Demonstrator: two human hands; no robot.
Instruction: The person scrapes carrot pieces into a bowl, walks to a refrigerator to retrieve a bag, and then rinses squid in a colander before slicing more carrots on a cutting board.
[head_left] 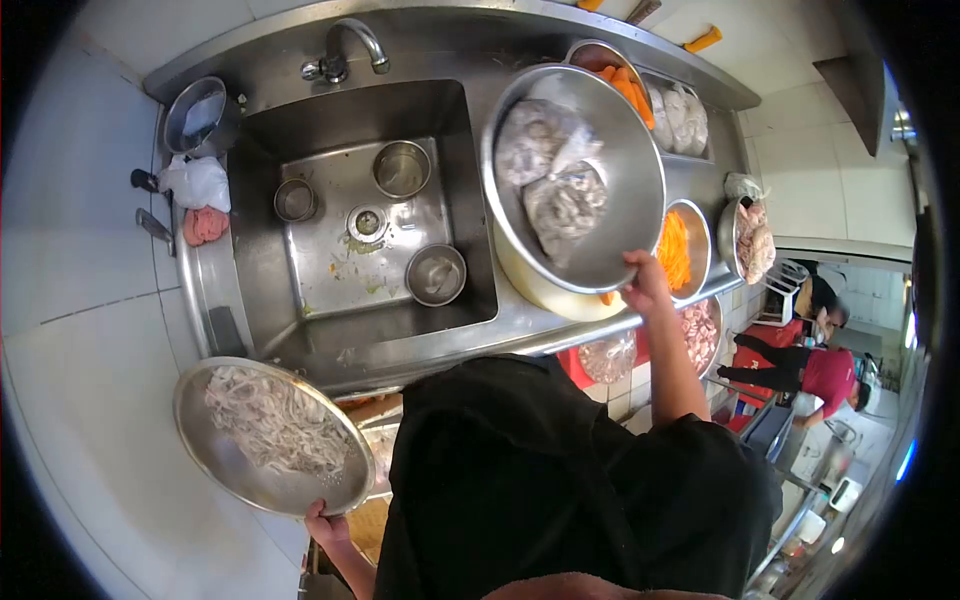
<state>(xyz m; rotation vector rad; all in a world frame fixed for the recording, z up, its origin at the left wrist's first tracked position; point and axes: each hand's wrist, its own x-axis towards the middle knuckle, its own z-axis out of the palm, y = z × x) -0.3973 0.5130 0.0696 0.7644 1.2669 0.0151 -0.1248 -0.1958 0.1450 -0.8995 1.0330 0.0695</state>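
My left hand (328,524) grips the lower rim of a wide metal bowl (190,425), tilted at the sink's front left corner and holding pale shredded strips (270,420). With its fingers over the rim, my right hand (648,284) holds a large metal bowl (625,190) at the right of the sink. Tied clear plastic bags (565,205) of greyish pieces lie inside that bowl. Beneath it a pale yellowish container (540,285) shows partly; the rest is hidden.
The sink (330,240) holds several metal containers under a faucet (345,52). Right of it stand bowls of carrot pieces (625,88), shredded carrot (674,250) and raw meat (755,235). Knives (150,225) hang at left. Two people (830,380) are at far right.
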